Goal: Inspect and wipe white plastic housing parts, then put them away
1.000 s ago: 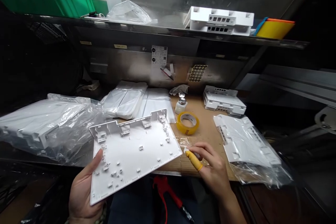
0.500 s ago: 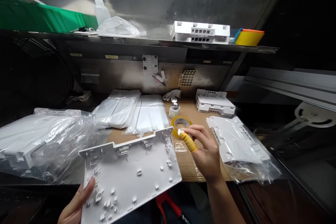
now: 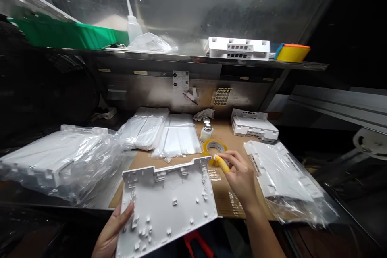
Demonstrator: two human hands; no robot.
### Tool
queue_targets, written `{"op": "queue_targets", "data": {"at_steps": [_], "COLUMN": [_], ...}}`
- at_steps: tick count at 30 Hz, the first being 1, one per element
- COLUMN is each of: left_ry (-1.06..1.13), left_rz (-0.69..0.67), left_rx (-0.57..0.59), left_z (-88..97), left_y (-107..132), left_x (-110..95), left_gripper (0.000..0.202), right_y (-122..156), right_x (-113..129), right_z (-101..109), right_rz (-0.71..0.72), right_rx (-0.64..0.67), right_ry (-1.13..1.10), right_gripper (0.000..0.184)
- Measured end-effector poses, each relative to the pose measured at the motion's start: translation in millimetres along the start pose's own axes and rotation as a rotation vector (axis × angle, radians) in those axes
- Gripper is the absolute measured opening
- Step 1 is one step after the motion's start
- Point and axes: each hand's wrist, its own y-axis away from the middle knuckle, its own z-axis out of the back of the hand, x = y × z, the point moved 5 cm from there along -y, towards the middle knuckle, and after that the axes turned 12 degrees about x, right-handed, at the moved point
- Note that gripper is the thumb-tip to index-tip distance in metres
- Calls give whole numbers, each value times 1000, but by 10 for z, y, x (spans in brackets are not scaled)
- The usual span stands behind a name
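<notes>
My left hand [image 3: 113, 229] grips the left edge of a white plastic housing cover [image 3: 165, 219], thumb over its inner face. The cover is tilted toward me, its small clips and posts showing. At its upper right corner is my right hand [image 3: 243, 179], with a yellow finger cot [image 3: 223, 165] on the thumb. Thumb and fingers pinch a small white wad [image 3: 215, 157], apparently cotton or tissue. Just behind this hand lies a roll of yellowish tape [image 3: 207, 148] on the cardboard [image 3: 223, 205]. A small white bottle with a metal top [image 3: 206, 132] stands behind the tape.
Bagged white housings [image 3: 45, 157] lie at the left, beside stacked clear bags [image 3: 145, 129]. More housings stand at the right [image 3: 255, 125], one partly in plastic [image 3: 279, 173]. Overhead, a shelf [image 3: 193, 59] bears a green bin [image 3: 69, 35]. Red-handled pliers [image 3: 198, 242] show below the cover.
The view has shifted, so the scene sits lower and to the right. My left hand still holds the cover, and my right hand keeps its pinch on the white wad near the cover's corner.
</notes>
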Motion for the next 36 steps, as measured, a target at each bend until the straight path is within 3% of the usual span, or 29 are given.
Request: {"op": "queue_targets", "data": {"at_steps": [2,5,10,13,18,22,25,29,30,33,36], "left_ry": [-80,-57,-199,-269,-321,-270,-161,2,21,43,56], "left_rz": [-49,-30,-177,-207,-241,-200,-151,-64,-51,-34,-51], "left_rx": [-58,-140,-26,25,50,73,16,-75,-89,-75,-12], "left_z": [-190,-560,-1095,-1195,-1220,-1210,-1111,-916,-866,-712,-529], "left_y": [-44,-153,-303,-326,-357,-381,-372,-303,-279,-218,-173], "left_x": [24,139,250,301,299,324,302,183,143,44,-21], "left_gripper": [94,95,60,53,50,51,59,93,100,101,89], "right_y": [6,-5,-34,-52,-52,-68,-124,-216,-263,-423,-499], "right_x": [54,394,1063,1178,1112,1137,908,37,-230,-889,-1163], "right_z": [16,18,-96,-150,-151,-167,-112,-44,-97,-364,-543], "right_rz": [17,125,288,316,268,314,272,39,-68,-190,-229], "right_rx": [-36,-91,-96,-108,-139,-125,-168,-347,-326,-178,-50], "right_ry": [-20,-82,-195,-184,-170,-135,-127,81,222,285,292], "right_gripper": [24,28,32,32,28,32,27,22,25,35,42]}}
